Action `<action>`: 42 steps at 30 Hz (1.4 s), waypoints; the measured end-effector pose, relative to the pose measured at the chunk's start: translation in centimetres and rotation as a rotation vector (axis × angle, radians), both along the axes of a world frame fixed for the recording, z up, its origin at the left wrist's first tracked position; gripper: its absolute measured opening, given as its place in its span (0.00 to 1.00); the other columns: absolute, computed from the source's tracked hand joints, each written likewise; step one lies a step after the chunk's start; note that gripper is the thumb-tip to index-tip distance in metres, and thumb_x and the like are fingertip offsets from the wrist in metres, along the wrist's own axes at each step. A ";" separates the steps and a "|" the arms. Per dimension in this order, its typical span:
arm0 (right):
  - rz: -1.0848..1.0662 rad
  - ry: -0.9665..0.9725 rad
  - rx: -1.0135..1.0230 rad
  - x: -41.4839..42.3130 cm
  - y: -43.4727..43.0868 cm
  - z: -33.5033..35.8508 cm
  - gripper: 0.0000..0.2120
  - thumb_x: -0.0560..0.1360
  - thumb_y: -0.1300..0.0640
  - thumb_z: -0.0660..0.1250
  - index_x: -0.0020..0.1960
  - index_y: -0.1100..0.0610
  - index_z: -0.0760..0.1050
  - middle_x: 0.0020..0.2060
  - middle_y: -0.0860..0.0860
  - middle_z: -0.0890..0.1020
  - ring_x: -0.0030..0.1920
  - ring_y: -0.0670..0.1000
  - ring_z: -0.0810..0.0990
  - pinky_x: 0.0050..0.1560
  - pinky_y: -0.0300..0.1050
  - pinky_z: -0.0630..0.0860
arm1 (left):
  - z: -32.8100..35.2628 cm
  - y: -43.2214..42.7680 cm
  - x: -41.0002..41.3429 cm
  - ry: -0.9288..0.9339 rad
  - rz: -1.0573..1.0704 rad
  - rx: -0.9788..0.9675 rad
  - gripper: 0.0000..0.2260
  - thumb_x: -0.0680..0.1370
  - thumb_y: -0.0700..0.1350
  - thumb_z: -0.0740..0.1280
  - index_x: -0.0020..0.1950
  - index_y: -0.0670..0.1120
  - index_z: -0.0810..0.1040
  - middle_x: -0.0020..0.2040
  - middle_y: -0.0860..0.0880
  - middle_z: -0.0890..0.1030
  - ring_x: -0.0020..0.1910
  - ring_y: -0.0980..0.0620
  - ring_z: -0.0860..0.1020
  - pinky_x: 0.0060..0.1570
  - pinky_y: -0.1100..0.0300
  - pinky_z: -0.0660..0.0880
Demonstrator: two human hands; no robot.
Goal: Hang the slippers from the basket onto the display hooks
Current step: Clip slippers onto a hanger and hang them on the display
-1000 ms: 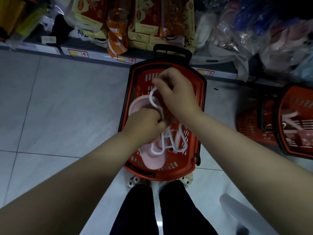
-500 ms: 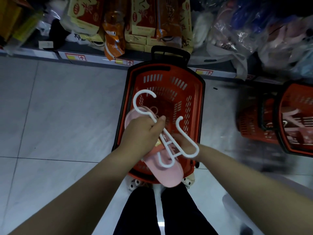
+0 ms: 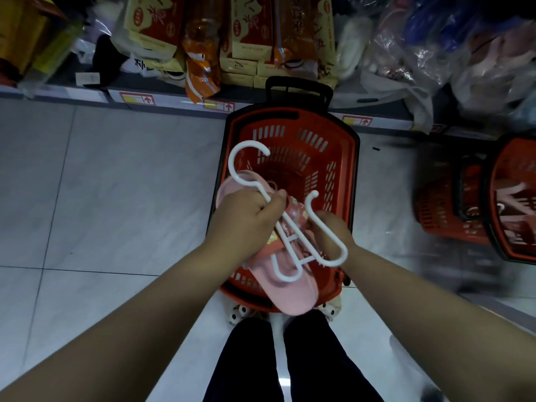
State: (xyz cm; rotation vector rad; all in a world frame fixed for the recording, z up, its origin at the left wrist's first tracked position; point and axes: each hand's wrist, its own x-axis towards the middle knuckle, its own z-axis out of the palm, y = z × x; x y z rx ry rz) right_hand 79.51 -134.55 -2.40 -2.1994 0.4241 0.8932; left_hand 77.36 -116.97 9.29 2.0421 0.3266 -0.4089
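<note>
**Slippers held over basket, hanger being fitted**

Tiled floor carries a red basket parked against the base of the shelf, with a second basket off to its right. Pink slippers are held up over the red basket's near edge, one end overhanging the rim toward the person's legs. White hanger lies across the slippers, its big hook pointing at the basket's far left corner, so the pair can go on a display hook as one unit. Left hand has its fingers curled, thumb and forefinger pinching the hanger stem to steady it. Right hand sits under the hanger's lower loop with fingers curled onto the patterned strap, probably feeding it onto a prong; the fingertips are hidden. Step in hand is fitting; hanging is not yet started.
</note>
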 end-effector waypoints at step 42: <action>-0.613 0.318 0.516 1.2 4.3 6.8 0.11 0.80 0.53 0.59 0.54 0.58 0.75 0.43 0.54 0.81 0.54 0.63 0.79 0.60 0.59 0.74 | -5.5 2.7 1.7 0.205 0.224 0.343 0.22 0.83 0.55 0.50 0.36 0.46 0.72 0.33 0.51 0.72 0.34 0.52 0.70 0.36 0.58 0.62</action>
